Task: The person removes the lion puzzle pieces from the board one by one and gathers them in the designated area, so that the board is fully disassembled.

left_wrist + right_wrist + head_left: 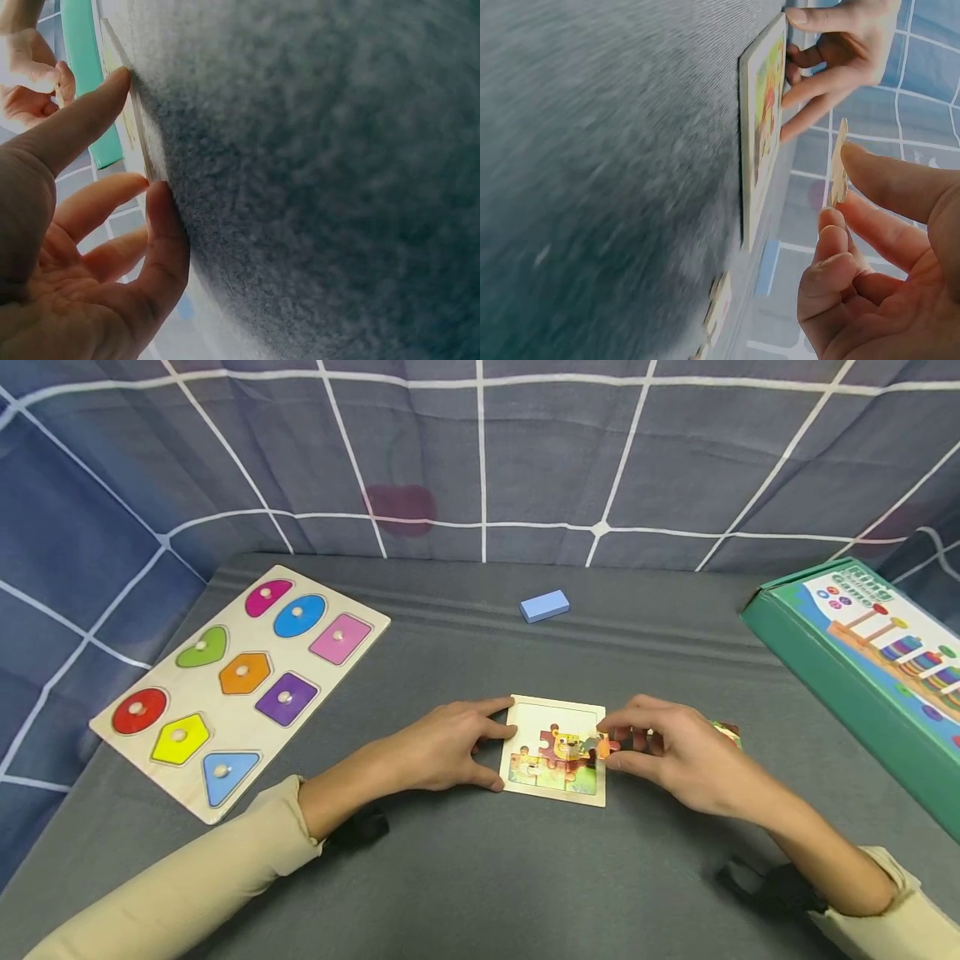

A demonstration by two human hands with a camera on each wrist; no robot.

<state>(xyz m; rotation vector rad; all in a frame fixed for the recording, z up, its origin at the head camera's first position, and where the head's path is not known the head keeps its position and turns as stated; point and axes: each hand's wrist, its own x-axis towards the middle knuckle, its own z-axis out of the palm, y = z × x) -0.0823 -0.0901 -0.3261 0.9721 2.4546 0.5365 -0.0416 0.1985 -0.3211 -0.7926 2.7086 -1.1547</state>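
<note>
A small square wooden jigsaw tray (555,794) lies on the grey cloth, with several joined pieces showing a yellow bear (564,748) in its lower part. At its left edge, my left hand (442,747) rests with fingers spread, fingertips on the rim near both left corners. My right hand (686,760) pinches a jigsaw piece (840,166) between thumb and fingers. In the right wrist view this thin piece is held up off the cloth; in the head view it overlaps the tray's right side. Loose jigsaw pieces (729,732) lie partly hidden behind the right hand.
A wooden shape board (247,727) with knobbed colored pieces lies at the left. A blue block (545,606) sits beyond the tray. At the right is a green toy box (840,668). A checked cloth (540,452) hangs behind the table.
</note>
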